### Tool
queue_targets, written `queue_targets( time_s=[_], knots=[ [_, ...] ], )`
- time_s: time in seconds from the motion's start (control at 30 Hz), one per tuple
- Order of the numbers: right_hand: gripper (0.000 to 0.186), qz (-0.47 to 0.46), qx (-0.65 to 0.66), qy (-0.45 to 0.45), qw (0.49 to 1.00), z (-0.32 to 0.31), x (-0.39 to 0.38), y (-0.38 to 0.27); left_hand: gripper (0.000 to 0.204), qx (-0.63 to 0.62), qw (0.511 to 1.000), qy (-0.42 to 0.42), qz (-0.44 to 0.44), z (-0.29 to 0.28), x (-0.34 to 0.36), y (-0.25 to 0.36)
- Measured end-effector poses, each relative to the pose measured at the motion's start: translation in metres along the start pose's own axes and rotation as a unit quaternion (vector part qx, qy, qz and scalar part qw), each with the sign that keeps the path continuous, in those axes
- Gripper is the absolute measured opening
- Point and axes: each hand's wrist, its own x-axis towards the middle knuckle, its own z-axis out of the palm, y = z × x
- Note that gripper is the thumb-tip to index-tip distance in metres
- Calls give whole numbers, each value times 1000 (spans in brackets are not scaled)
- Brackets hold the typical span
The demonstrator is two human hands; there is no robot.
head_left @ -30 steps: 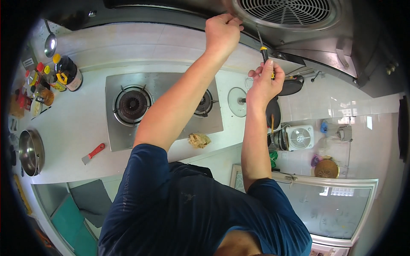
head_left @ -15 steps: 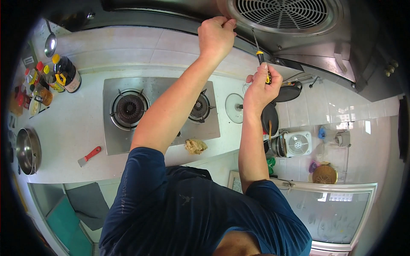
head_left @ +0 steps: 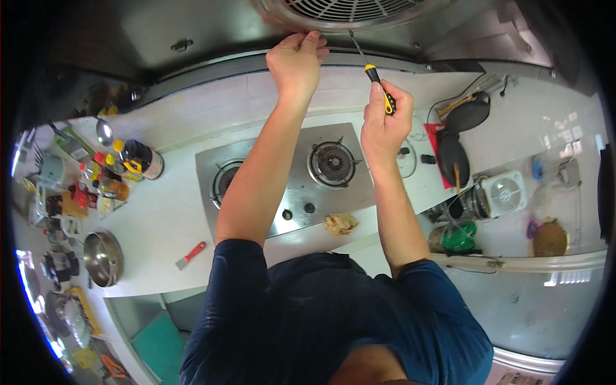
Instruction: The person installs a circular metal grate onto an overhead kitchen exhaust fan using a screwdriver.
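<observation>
Above the stove is a steel range hood [head_left: 218, 38] with a round slotted vent grille [head_left: 350, 9] set in a metal ring. My right hand [head_left: 387, 128] grips a black-and-yellow screwdriver [head_left: 372, 73] by its handle. The slim shaft slants up and left, its tip at the ring's lower rim; whether it sits in a screw is too small to tell. Left of that tip, my left hand [head_left: 295, 67] is raised to the same rim, thumb and fingers drawn together. Anything between those fingertips is hidden.
Below my arms lies a two-burner gas stove [head_left: 263, 183], with a crumpled tan cloth [head_left: 341, 224] on its front edge. A red-handled scraper [head_left: 191, 255], a steel pan [head_left: 102, 258] and sauce bottles [head_left: 139, 158] stand or lie to the left. Dark pans [head_left: 453, 159] are at right.
The whole view has shifted, so the stove now appears further right and the grille higher up. Both hands stay by the ring's rim, and the screwdriver remains in my right hand.
</observation>
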Motion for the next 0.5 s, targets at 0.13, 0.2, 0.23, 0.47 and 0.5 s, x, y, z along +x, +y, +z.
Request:
queue_targets(
  time_s=[0.13,0.2,0.23,0.47,0.5],
  knots=[
    [18,101,58,20,993,0,2,-9,28,52,999,-10,-4,-4,2,5],
    [16,49,9,39,998,0,3,-14,30,75,997,-17,-8,-1,0,9],
    [16,22,0,46,999,2,3,-12,30,86,996,-24,-4,0,-2,11],
    [17,-6,11,74,997,8,-5,-17,32,167,985,-49,-3,7,1,10],
    [17,-1,14,79,997,9,-6,-17,31,178,982,-55,2,11,2,10]
  ],
)
